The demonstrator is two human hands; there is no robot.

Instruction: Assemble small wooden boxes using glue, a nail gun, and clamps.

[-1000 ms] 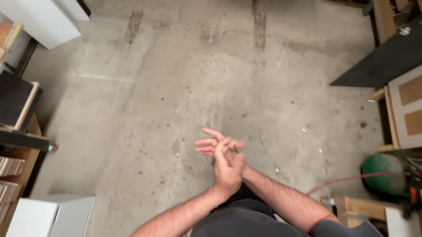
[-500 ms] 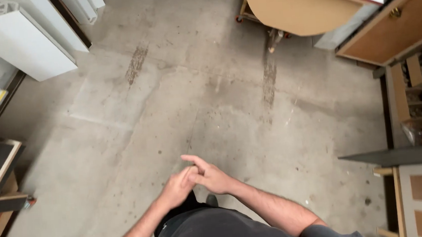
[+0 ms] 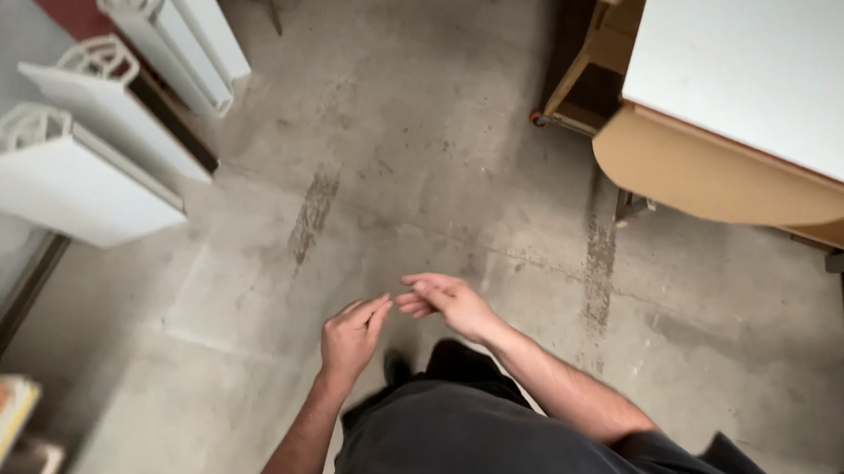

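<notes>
I am looking down at both hands hanging empty over the concrete floor (image 3: 417, 167) near lower centre — the left hand (image 3: 352, 338) and right hand (image 3: 447, 303) are loosely released, fingertips nearly meeting. White panels (image 3: 86, 173) are leaning along the upper left, and a white-topped surface (image 3: 779, 58) is jutting in at upper right — open floor is lying between those edges.
</notes>
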